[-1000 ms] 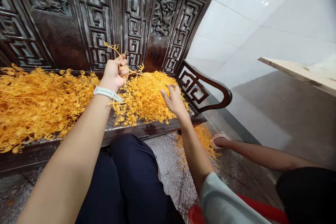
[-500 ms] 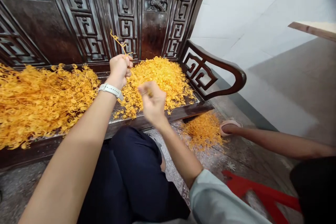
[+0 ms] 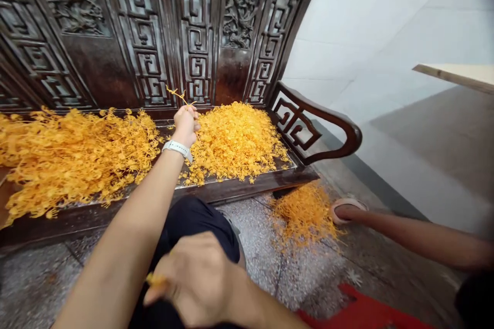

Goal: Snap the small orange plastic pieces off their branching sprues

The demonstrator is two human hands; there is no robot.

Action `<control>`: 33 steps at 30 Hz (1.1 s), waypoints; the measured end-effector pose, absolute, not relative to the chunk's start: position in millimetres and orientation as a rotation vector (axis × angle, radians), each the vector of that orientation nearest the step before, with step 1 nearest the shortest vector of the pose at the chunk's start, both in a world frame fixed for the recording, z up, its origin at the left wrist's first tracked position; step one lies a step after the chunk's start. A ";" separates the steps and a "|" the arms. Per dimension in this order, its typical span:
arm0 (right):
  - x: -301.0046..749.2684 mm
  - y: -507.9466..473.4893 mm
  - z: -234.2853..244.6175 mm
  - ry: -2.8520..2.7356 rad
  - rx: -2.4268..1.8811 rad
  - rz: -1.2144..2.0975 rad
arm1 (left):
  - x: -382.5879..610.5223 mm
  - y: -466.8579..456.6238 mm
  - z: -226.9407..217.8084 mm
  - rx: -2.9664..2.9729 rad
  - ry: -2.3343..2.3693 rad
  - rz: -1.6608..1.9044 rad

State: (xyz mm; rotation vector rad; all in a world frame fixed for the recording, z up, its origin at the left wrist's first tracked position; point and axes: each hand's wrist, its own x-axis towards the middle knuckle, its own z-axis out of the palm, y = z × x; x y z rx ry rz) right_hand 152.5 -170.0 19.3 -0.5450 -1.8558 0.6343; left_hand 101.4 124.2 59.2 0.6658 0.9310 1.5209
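My left hand (image 3: 186, 124) is stretched out over a dark carved wooden bench (image 3: 239, 187), fist closed around a thin orange plastic sprig (image 3: 176, 95) that sticks up from it. A white watch band circles that wrist. Just right of the fist lies a heap of small orange plastic pieces (image 3: 236, 139); a larger spread of orange branched sprigs (image 3: 73, 154) covers the seat to the left. My right hand (image 3: 195, 280) is pulled back close to my lap, fingers closed on a small orange piece (image 3: 155, 279) that pokes out at its left.
A smaller orange pile (image 3: 303, 216) lies on the speckled floor by the bench's right arm (image 3: 320, 128). Another person's leg with a pink slipper (image 3: 345, 208) reaches in from the right. A red stool (image 3: 358, 313) shows at the bottom; a wooden tabletop edge (image 3: 455, 74) at right.
My right hand has drawn back from the heap on the bench to my lap, holding a small orange piece. My left hand stayed on the sprig, which now sticks out shorter.
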 end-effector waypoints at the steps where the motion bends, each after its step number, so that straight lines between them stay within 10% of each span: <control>1: 157.9 -164.9 24.8 -1.836 -0.610 0.660 | 97.3 124.5 57.4 0.653 0.913 1.509; 13: 311.6 39.0 43.2 -1.588 -1.682 0.194 | 66.7 118.5 72.3 0.549 0.749 1.450; 23: 290.7 77.2 20.0 -1.622 -1.506 0.285 | 70.2 109.3 87.1 0.798 0.592 1.376; 29: 266.2 55.5 56.1 -1.373 -1.083 0.979 | 70.7 109.3 86.1 0.828 0.683 1.350; 33: 236.0 14.9 63.0 -1.448 -1.037 0.662 | 69.7 121.9 78.4 0.776 0.817 1.522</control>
